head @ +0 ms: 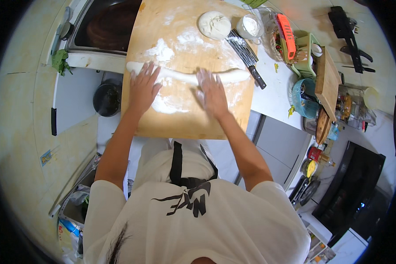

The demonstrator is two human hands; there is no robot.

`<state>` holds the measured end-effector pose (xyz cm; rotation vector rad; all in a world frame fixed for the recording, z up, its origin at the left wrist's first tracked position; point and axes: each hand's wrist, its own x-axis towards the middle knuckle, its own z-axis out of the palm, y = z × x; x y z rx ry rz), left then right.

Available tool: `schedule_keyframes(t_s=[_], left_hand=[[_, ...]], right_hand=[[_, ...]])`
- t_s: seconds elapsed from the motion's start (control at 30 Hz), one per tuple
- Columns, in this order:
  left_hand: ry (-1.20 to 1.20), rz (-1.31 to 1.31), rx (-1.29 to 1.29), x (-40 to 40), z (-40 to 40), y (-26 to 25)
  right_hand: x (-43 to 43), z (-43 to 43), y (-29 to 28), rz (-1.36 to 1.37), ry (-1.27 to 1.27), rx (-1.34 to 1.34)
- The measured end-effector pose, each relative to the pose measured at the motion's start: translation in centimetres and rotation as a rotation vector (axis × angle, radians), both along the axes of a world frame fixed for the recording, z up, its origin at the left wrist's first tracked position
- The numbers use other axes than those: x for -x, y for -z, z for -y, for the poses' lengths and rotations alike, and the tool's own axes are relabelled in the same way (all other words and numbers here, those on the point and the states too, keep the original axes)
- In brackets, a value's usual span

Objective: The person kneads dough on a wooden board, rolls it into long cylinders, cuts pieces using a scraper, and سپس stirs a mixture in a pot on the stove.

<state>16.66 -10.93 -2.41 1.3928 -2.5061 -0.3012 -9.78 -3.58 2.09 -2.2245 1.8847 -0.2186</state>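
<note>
A long rope of white dough lies crosswise on a floured wooden board. My left hand rests flat on it near its left end, fingers apart. My right hand presses on the rope right of its middle, with flour on the fingers. Beyond, at the board's far right, sit a round ball of dough and a clear cup of flour. A cleaver with a dark handle lies at the right, its floured blade on the board and its handle reaching past the edge.
A sink adjoins the board at the far left, with a green leaf on its front ledge. On the right counter stand an orange grater, a blue basket and wooden cutting boards. A black pot is low at the left.
</note>
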Motion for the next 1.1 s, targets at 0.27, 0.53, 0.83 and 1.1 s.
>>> schedule_keyframes(t_s=[0.27,0.53,0.83,1.1], left_hand=[[-0.143,-0.018,-0.101,1.4,-1.0,-0.6],[-0.26,0.027,0.162,5.2,11.0,1.5],[0.005,0.115,0.134,3.3,9.6,0.8],[0.066,0.125,0.066,-3.1,-1.3,0.2]], right_hand=[[-1.1,-2.4,2.4,-0.028,0.127,-0.034],[1.9,9.7,3.9,-0.101,0.237,0.162],[2.4,6.0,3.2,-0.027,0.189,0.065],[-0.4,-4.9,0.5,-0.113,0.16,-0.033]])
